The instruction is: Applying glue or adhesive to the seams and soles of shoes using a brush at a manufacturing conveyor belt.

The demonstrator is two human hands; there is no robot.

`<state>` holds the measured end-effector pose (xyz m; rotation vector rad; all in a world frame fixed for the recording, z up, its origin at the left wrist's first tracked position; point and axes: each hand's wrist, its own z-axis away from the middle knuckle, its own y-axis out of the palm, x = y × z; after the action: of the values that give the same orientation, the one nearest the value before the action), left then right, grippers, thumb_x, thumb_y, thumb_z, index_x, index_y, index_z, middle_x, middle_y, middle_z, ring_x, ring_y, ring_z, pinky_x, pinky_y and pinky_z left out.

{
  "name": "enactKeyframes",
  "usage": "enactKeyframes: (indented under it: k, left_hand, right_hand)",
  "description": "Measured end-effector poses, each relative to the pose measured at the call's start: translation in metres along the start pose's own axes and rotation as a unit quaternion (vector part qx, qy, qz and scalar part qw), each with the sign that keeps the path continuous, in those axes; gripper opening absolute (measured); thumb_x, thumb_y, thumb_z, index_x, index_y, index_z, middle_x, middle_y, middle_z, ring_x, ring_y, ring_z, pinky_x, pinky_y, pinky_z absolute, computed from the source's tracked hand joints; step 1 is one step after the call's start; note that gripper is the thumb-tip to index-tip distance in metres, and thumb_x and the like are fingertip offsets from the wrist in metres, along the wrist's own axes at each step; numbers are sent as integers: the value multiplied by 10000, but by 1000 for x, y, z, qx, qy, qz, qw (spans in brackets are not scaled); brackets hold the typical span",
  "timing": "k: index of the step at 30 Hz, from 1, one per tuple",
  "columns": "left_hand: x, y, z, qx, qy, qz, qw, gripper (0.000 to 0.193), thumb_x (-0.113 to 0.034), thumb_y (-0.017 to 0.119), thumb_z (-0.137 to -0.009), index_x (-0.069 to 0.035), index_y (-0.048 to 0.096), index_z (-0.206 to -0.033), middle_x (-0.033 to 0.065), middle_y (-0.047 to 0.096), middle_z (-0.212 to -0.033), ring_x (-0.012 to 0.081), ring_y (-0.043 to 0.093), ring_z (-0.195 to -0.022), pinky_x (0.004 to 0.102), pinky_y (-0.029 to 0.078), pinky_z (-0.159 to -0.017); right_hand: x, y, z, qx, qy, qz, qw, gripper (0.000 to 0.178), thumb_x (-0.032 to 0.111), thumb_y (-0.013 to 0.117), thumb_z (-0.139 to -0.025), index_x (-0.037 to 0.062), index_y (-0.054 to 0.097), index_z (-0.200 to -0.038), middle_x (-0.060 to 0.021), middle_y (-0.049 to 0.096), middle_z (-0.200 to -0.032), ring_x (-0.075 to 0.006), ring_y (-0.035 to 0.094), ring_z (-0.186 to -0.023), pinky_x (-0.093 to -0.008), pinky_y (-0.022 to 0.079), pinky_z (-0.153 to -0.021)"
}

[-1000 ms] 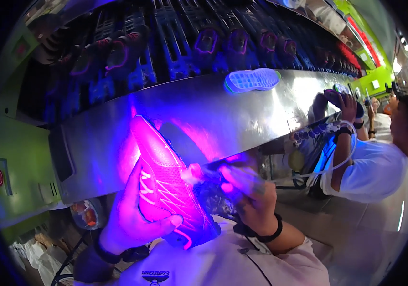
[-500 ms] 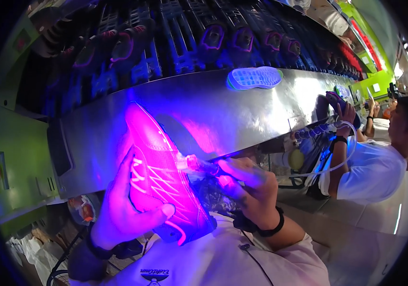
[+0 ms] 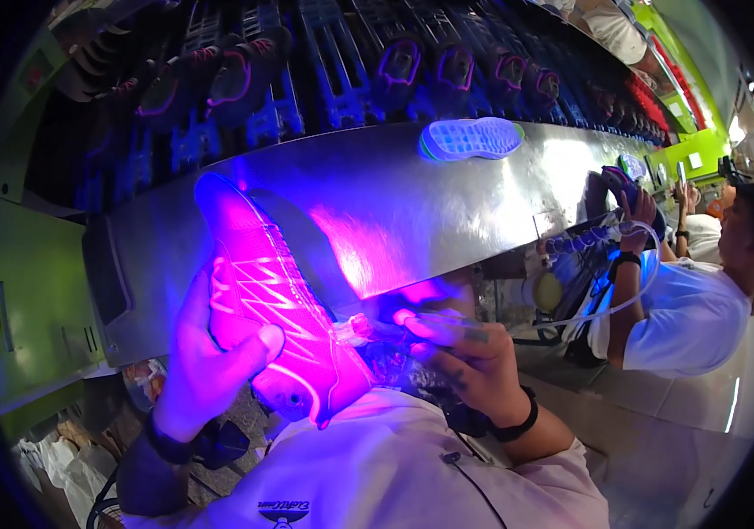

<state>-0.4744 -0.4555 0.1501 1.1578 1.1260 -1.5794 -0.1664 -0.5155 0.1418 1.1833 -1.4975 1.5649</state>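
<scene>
Under violet-pink light, a lace-patterned shoe upper point(image 3: 258, 264) is tilted in front of me, its toe pointing up and away to the left. My left hand point(image 3: 209, 353) holds it from the left side, with the thumb lying across it near the heel end. My right hand point(image 3: 474, 357) is closed around a short brush-like tool point(image 3: 381, 331). The tool's pale tip meets the upper's lower right edge. Its exact kind is hard to make out in the glare.
A pale shoe sole point(image 3: 474, 139) lies on the metal bench point(image 3: 447, 212). Beyond it, dark shoes point(image 3: 399, 66) stand on a slatted rack point(image 3: 333, 70). A co-worker point(image 3: 694, 309) at the right handles a dark shoe point(image 3: 619, 189), near a clear hose point(image 3: 601, 313). A green cabinet point(image 3: 33, 291) stands left.
The upper has shifted left, its heel end rising slightly. The tool's tip has moved down along its right edge toward the heel. My left hand has moved left with the upper.
</scene>
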Motion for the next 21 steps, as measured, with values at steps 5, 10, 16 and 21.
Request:
enactKeyframes:
  k: [5, 10, 16, 21]
  left_hand:
    - [2, -2, -7, -23, -80, 10, 996, 864, -268, 775, -878, 101, 331, -1520, 173, 545, -1369, 233, 556, -1262, 368, 447, -1077]
    - [10, 2, -9, -68, -41, -18, 997, 815, -262, 723, -924, 95, 318, -1534, 163, 544, -1376, 212, 561, -1252, 359, 461, -1060]
    - [-1, 21, -9, -75, -75, 186, 977, 659, -249, 632, -982, 39, 373, -1516, 144, 567, -1362, 202, 600, -1218, 365, 491, -1032]
    - [-2, 23, -7, -27, -105, 309, 945, 529, -307, 569, -1018, 0, 468, -1438, 120, 599, -1321, 207, 638, -1177, 386, 518, -1010]
  right_hand:
    - [3, -14, 2, 20, 34, 25, 999, 393, 46, 781, -867, 86, 733, -1255, -119, 742, -970, -247, 664, -828, -337, 527, -777]
    - [11, -19, -2, -6, -16, 70, 997, 403, 13, 779, -851, 81, 736, -1246, -147, 752, -1021, -257, 698, -838, -350, 550, -772]
    - [22, -22, -14, -61, -134, 137, 980, 421, -40, 785, -788, 22, 738, -1202, -177, 742, -1046, -310, 711, -858, -366, 574, -757]
    - [29, -29, -27, -75, -203, 182, 959, 423, -60, 769, -766, -1, 734, -1184, -156, 737, -1029, -315, 702, -870, -378, 573, -754]
